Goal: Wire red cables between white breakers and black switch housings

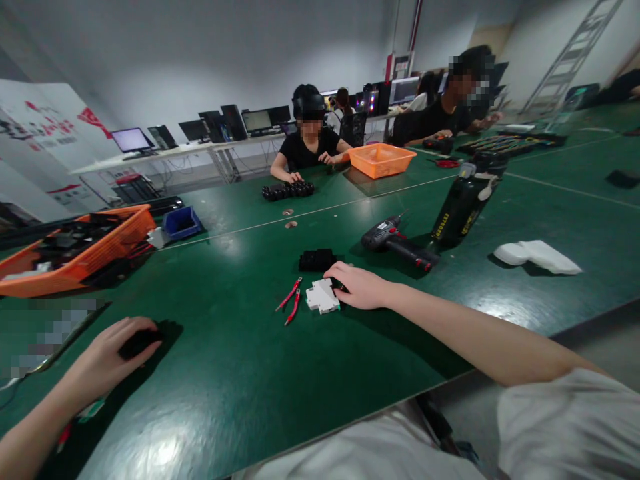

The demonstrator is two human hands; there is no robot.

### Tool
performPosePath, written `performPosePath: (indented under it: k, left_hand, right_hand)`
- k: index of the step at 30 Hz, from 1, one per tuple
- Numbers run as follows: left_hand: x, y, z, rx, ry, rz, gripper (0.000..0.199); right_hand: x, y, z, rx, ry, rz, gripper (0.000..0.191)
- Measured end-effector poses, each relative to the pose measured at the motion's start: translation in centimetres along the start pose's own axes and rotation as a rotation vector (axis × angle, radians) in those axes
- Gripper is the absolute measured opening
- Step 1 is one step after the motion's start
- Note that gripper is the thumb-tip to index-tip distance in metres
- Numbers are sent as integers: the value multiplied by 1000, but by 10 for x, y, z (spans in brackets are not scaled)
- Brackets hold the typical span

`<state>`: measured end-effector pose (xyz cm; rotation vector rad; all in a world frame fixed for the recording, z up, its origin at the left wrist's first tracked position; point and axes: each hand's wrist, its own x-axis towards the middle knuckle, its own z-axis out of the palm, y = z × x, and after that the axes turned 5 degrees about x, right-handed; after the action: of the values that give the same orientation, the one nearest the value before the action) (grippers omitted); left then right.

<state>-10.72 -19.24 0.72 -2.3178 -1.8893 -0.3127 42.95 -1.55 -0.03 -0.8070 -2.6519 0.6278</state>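
Note:
My right hand (363,287) rests on the table with its fingers curled at the right edge of a white circuit breaker (323,297), which lies flat. A black block-shaped part (317,259) sits just beyond the fingertips. Left of the breaker lie two short red pieces with metal ends, a farther one (289,295) and a nearer one (293,308). At the left, my left hand (113,350) curls, thumb and fingers around a dark shape that I cannot make out against its shadow. Something green and white (91,410) shows partly beneath my left forearm.
A cordless drill (397,243), a black bottle (463,207) and a white wrapped item (537,257) stand or lie to the right. An orange crate (115,243) of black parts and a blue bin (181,223) are at left. Two people sit across, near an orange basket (381,162).

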Motion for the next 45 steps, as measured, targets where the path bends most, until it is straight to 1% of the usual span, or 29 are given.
performPosePath:
  k: [2, 5, 15, 20, 23, 26, 28, 32, 34, 36, 38, 40, 42, 45]
  left_hand:
    - [-8, -6, -4, 5, 8, -26, 24]
    - [-14, -9, -6, 7, 15, -54, 24]
    - [-11, -8, -4, 14, 25, -78, 26]
    - [-11, -16, -3, 58, -24, -81, 27]
    - [-9, -21, -5, 97, -43, -117, 30]
    - [-5, -20, -7, 139, -63, -160, 34]
    - [-3, -19, -9, 174, -97, -185, 36]
    - [4, -20, -15, 284, -183, -196, 48]
    - [11, -17, -19, 359, -188, -171, 54]
    - [24, -6, -21, 414, -152, -113, 52]
    - [44, 18, -20, 404, -83, -12, 45]
    - [69, 56, -14, 334, -2, 93, 38]
    - [98, 103, -4, 233, 55, 180, 32]
    - [138, 171, 17, 70, 104, 247, 28]
  right_hand:
    - [0, -1, 0, 2, -4, 0, 38]
    - [1, -1, 0, -4, -4, 5, 38]
    - [1, 1, 0, -2, -4, -3, 37]
    - [0, -1, 0, -12, -2, 0, 38]
    - [0, -1, -1, -18, -3, 2, 38]
    - [-1, -2, -1, -15, 1, 2, 37]
    - [-1, -2, -1, -13, 4, -1, 36]
    - [-1, -1, -1, -16, 10, -2, 36]
    - [-1, 0, -1, -16, 12, -2, 36]
    - [-1, 0, -1, -15, 10, -3, 36]
    - [-1, 0, -1, -11, 7, -5, 36]
    - [-1, 0, -1, -11, 9, -7, 36]
    - [-1, 0, -1, -14, 11, -12, 36]
    - [-1, -1, -1, -21, 11, -18, 35]
